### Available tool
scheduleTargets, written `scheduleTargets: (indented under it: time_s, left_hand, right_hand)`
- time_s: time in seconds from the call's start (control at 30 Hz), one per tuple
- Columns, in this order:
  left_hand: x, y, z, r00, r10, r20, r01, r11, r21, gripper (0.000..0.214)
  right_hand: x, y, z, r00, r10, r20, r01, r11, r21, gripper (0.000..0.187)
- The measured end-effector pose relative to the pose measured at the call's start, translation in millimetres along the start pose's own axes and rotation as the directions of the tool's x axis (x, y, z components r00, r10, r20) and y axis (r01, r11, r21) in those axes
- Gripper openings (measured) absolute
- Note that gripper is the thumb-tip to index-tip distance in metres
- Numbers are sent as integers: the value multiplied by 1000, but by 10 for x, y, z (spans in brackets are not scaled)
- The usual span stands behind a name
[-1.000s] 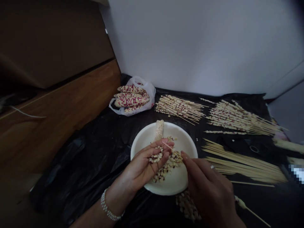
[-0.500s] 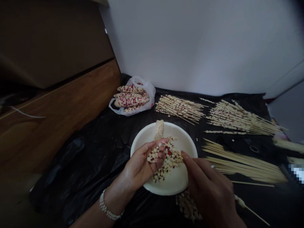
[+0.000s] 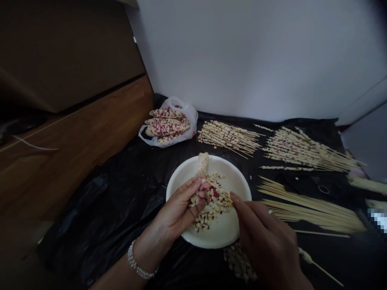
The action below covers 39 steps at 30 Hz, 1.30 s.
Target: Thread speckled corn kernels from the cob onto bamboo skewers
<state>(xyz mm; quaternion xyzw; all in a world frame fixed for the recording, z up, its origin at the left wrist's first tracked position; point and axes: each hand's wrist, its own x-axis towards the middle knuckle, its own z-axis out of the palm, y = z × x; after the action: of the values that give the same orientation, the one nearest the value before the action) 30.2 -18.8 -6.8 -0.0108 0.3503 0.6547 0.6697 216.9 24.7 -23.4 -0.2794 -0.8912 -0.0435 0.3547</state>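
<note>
My left hand [image 3: 184, 207] is over the white bowl [image 3: 236, 229], palm up. Its fingers curl over loose corn kernels [image 3: 193, 200], with thumb and fingertips drawn together. At the right side of the bowl my right hand [image 3: 266, 229] is closed in a pinch. A thin wooden skewer [image 3: 323, 272] sticks out behind it, in line with the pinching fingertips; the part inside the hand is hidden. Cream and dark red kernels [image 3: 205, 221] lie heaped in the bowl below my hands. A stripped corn cob [image 3: 202, 164] leans on the bowl's far rim.
Speckled corn cobs [image 3: 167, 129] fill a white plastic bag [image 3: 189, 110] at the back. Skewers threaded with kernels [image 3: 226, 137] lie behind the bowl, more kernel skewers [image 3: 302, 151] farther right. Bare skewers [image 3: 314, 205] lie on the right. Black plastic sheeting [image 3: 121, 201] covers the surface.
My left thumb and fingers have closed inward over the kernels, which showed more openly in the palm before. My right hand has hardly moved.
</note>
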Motion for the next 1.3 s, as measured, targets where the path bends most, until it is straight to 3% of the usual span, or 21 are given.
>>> scheduleTargets:
  time_s: [0.3, 0.6, 1.0, 1.3]
  left_hand:
    - [-9, 31, 5, 992, -83, 91, 85, 996, -24, 28]
    - [10, -10, -11, 996, 67, 55, -70, 996, 58, 20]
    - [25, -21, -46, 997, 80, -6, -79, 995, 66, 26]
    - [6, -31, -19, 998, 67, 19, -69, 992, 109, 22]
  right_hand:
    - [5, 5, 15, 1000, -3, -15, 3, 1000, 10, 34]
    - [5, -10, 16, 1000, -2, -11, 2, 1000, 15, 34]
    - [22, -1, 20, 999, -39, -16, 39, 999, -14, 33]
    - [19, -13, 16, 1000, -31, 0, 31, 999, -37, 31]
